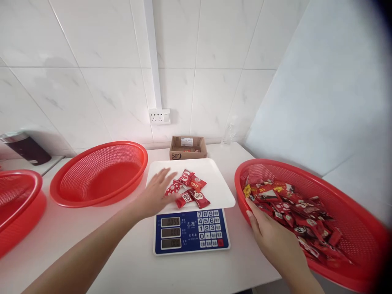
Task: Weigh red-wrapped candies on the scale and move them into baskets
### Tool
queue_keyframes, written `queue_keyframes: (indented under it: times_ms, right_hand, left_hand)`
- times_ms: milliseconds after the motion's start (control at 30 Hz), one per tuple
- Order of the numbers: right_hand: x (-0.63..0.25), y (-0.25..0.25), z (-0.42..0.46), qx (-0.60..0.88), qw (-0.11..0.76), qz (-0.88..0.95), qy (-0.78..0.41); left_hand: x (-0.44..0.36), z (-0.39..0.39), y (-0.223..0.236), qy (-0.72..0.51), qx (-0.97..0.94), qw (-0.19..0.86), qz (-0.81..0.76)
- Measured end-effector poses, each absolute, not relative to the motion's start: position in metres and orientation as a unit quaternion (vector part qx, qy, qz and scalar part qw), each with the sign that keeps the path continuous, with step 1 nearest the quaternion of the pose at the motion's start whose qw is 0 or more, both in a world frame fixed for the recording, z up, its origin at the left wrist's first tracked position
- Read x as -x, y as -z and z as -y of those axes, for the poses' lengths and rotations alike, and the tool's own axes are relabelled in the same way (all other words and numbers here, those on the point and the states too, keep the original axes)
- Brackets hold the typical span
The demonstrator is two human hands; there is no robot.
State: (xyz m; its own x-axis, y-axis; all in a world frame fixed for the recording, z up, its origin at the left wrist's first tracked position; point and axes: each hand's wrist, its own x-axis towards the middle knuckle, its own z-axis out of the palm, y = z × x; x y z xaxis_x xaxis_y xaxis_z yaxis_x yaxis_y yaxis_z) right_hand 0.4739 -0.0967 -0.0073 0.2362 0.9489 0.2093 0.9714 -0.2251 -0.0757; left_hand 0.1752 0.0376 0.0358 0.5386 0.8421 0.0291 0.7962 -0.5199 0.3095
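My left hand (157, 192), fingers spread, hovers over the left part of the scale's white tray (219, 192). Just beside its fingertips lie several small red candy packets (186, 188) in a loose group. The digital scale (191, 232) has a blue keypad panel, and its top display seems to read 0.055. My right hand (269, 237) is at the near left rim of a red plastic basket (346, 192) full of wrapped candies (294, 208). Its thumb and forefinger are stretched out and apart, near a yellow wrapper (246, 190); the other fingers are partly hidden.
Two more red baskets stand at the left, one oval basket (101, 175) and one basket (21, 204) cut by the frame edge. An open cardboard box (188, 153) sits behind the scale. A clear bottle (229, 134) and a dark flask (27, 148) are near the wall.
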Motion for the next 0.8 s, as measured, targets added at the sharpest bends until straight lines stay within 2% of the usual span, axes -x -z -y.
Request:
queue_keyframes:
  times_ms: [100, 200, 400, 600, 800]
  right_hand:
    - [-0.474, 0.008, 0.097, 0.779, 0.100, 0.616, 0.061]
    - [-0.475, 0.010, 0.097, 0.771, 0.109, 0.625, 0.061]
    - [-0.475, 0.008, 0.097, 0.776, 0.080, 0.623, 0.058]
    - [-0.473, 0.009, 0.097, 0.772, 0.087, 0.627, 0.056]
    - [-0.473, 0.009, 0.097, 0.774, 0.082, 0.626, 0.054]
  left_hand:
    - [-0.205, -0.039, -0.038, -0.021, -0.898, 0.183, -0.400]
    - [-0.220, -0.050, -0.037, -0.003, -0.904, 0.172, -0.391]
    - [-0.222, -0.062, -0.031, -0.041, -0.904, 0.124, -0.408]
    - [-0.216, -0.063, -0.028, -0.093, -0.891, 0.091, -0.434]
    - [-0.176, -0.082, -0.065, -0.143, -0.836, 0.001, -0.530]
